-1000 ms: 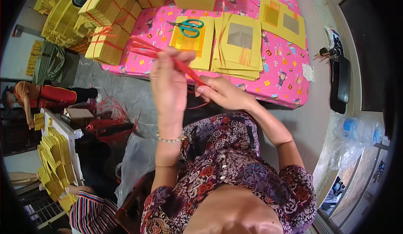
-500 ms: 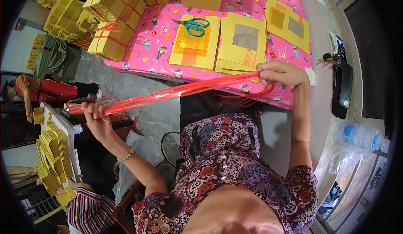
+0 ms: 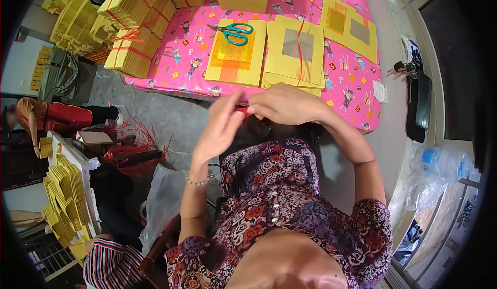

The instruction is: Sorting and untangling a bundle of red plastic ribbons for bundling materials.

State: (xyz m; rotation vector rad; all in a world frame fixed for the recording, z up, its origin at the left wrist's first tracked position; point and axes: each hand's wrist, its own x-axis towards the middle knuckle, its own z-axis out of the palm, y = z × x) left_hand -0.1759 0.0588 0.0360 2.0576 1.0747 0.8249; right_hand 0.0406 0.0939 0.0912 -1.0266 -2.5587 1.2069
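Note:
My right hand point(image 3: 287, 105) is closed, its thumb and fingers pinching red plastic strands point(image 3: 244, 111) over the table's near edge. Only a short piece of the strands shows between my two hands. My left hand point(image 3: 217, 128) is beside it, fingers stretched out and blurred at the tips, with the red piece against its thumb side. Just beyond are a stack of yellow paper sheets point(image 3: 277, 53) with a silver patch and a red strand point(image 3: 299, 51) across it. To its left, teal-handled scissors point(image 3: 235, 34) rest on yellow sheets point(image 3: 215, 63) with a gold-orange patch.
The table has a pink patterned cover point(image 3: 349, 79). Tied yellow paper bundles point(image 3: 129, 51) stand at its far left, with more yellow sheets point(image 3: 357, 43) at right. Loose red strands point(image 3: 137, 144) hang at left, near a person in a striped top point(image 3: 111, 265) and another in brown point(image 3: 36, 113).
Before, the strands were stretched long between my widely spread hands. Now my hands have come together, left moving right and right moving left. A red strand now lies over the silver-patched sheets.

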